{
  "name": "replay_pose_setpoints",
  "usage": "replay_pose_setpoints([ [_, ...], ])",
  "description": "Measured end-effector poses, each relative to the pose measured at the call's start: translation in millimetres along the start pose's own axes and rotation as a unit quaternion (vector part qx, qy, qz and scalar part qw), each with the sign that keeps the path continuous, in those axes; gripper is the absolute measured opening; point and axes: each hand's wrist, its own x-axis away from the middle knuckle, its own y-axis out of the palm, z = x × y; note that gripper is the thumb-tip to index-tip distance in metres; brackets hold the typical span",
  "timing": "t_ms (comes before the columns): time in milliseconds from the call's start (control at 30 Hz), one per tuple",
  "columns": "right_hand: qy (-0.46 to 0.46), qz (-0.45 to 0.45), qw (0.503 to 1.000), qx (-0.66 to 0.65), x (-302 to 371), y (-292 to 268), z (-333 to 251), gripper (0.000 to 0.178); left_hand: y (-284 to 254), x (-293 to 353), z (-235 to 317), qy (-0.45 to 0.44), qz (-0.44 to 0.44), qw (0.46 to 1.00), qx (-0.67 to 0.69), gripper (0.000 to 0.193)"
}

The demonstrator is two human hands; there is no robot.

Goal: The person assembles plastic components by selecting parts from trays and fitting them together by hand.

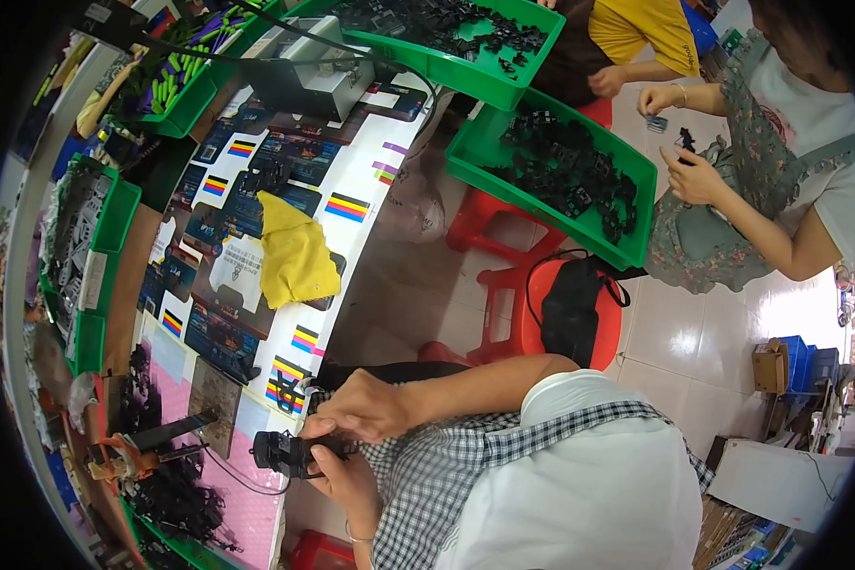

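Observation:
A black plastic part with a rounded, ribbed end (pixel 280 452) is held at the edge of the workbench. My left hand (pixel 350 483), with a bracelet at the wrist, grips it from below, thumb along its side. The curled fingers of my right hand (pixel 366 408) close on its upper end; whether they also pinch a smaller piece is hidden. Just beyond lies a black cross-shaped piece (pixel 285 385) on the white bench edge. A dark metal plate (pixel 216 404) sits on the bench, near a bar-like fixture (pixel 161 435) with a thin cable.
Loose black parts (pixel 176 499) lie on a pink mat. A yellow cloth (pixel 296 252) rests on the bench. Green trays (pixel 627 252) of black parts stand on red stools (pixel 484 220). A co-worker's hands (pixel 693 180) hold small parts; another person (pixel 641 33) sits beyond.

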Motion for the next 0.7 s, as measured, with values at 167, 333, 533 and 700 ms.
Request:
replay_pose_setpoints([
  [167, 0.211, 0.035, 0.977, 0.027, -8.9, -22.2, -2.1, 0.031, -15.4, -7.0, 4.4, -0.217, 0.080, 0.973, 0.003, 0.073],
  [333, 0.309, 0.070, 0.947, 0.061, -5.5, -17.1, -1.3, 0.015, -29.2, -5.0, 0.2, -0.241, -0.001, 0.965, 0.098, 0.094],
  [533, 0.287, 0.057, 0.956, -0.027, -10.4, 7.7, 0.5, 0.016, -41.3, 5.0, 4.2, -0.218, -0.008, 0.972, 0.083, 0.094],
  [700, 0.347, 0.005, 0.935, -0.080, -23.0, 11.6, -12.0, 0.016, -51.6, 10.7, 1.3, -0.209, -0.037, 0.974, 0.080, 0.092],
])
